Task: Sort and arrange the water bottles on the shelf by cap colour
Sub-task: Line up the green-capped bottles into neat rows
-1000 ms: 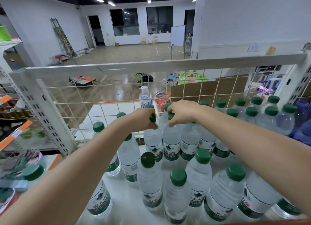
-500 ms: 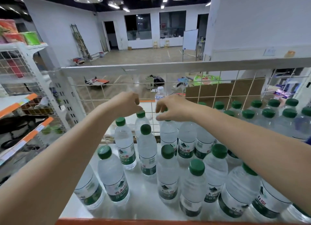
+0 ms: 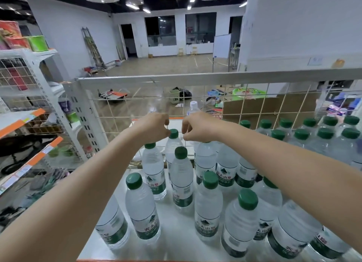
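Mostly green-capped clear plastic water bottles crowd the white shelf; a white-capped bottle stands behind the wire mesh. Left hand touches one green cap; right hand hovers, fingers curled, empty. Sorting appears unfinished.

Place: a mock shop set up in a large bare hall.
Near: a white retail shelf with wire-grid backing held rows of green-capped water bottles.
Left: shelving carried orange price strips and packaged goods.
Far: open wood floor, a whiteboard, scattered boxes.
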`<state>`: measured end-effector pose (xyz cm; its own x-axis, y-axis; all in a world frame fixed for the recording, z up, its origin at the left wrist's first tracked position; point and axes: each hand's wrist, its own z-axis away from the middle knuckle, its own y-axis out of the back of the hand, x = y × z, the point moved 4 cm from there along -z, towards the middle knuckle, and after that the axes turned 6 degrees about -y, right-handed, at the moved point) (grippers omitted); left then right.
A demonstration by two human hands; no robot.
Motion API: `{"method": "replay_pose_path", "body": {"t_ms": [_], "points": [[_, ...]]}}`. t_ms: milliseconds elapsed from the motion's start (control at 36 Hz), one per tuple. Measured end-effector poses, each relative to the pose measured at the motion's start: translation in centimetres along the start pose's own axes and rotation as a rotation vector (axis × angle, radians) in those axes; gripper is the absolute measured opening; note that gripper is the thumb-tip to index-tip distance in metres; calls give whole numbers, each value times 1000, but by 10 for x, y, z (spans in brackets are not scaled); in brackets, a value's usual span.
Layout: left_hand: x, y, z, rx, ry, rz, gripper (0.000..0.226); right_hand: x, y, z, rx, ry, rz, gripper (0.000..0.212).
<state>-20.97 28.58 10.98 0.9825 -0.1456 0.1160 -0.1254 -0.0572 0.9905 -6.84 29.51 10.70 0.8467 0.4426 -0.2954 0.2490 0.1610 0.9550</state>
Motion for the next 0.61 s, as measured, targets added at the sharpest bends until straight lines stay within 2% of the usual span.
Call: {"method": "replay_pose_path", "body": {"t_ms": [139, 222, 306, 417, 556, 611], "points": [[-2, -17, -14, -113, -33, 3, 51, -7, -9, 5, -128, 22, -2, 48], [1, -32, -20, -189, -57, 6, 49, -9, -19, 4, -216, 21, -29, 45], [4, -40, -26, -190, -75, 77, 41, -11, -25, 1, -266, 18, -51, 39], [3, -42, -36, -195, -107, 109, 26, -11, -23, -5, -223, 30, 9, 32], [5, -39, -45, -166, -159, 142, 21, -4, -17, -17, -119, 25, 86, 30], [8, -37, -49, -151, -189, 161, 26, 0, -14, -21, -84, 13, 93, 31]]}}
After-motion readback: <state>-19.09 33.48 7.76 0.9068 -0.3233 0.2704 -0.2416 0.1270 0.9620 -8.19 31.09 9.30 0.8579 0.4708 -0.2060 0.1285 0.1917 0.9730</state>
